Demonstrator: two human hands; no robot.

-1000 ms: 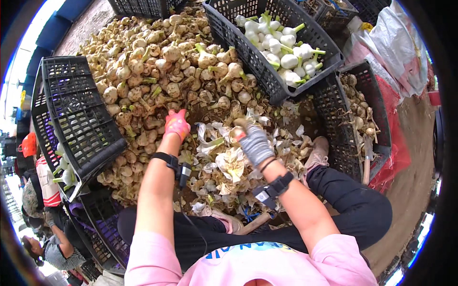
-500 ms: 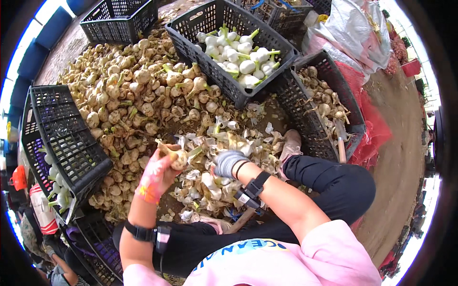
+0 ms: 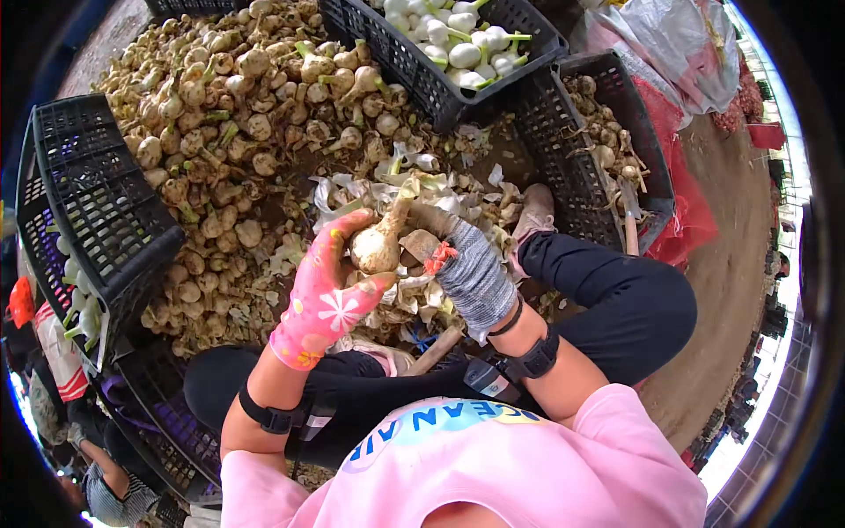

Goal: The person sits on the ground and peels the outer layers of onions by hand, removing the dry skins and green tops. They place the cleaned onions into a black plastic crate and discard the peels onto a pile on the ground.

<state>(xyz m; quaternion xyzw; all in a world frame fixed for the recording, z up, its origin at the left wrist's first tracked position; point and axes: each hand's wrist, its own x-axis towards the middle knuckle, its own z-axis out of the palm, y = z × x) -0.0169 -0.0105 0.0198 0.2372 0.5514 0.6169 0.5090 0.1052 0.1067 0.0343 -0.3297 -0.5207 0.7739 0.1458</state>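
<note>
My left hand point(image 3: 321, 299), in a pink flowered glove, is closed around an off-white garlic bulb point(image 3: 377, 249) with its stem pointing up. My right hand point(image 3: 478, 275), in a grey knit glove, is curled against the stem side of the same bulb. A brown cover tied with red string sits at the right thumb point(image 3: 421, 246), close beside the bulb. The right fingertips are partly hidden behind the stem. Beneath both hands spreads a heap of loose, papery garlic skins point(image 3: 414, 304).
A big pile of unpeeled garlic point(image 3: 255, 132) lies ahead and left. A black crate point(image 3: 422, 84) of clean white bulbs stands at the back. Another crate point(image 3: 563, 141) with rough bulbs and a wooden-handled tool point(image 3: 631, 231) is at right. Stacked crates point(image 3: 106, 194) stand at left.
My right hand, earlier apart from the bulb, has come against it. The left hand has brought the bulb to the right and closer to the right hand. The whole view has shifted.
</note>
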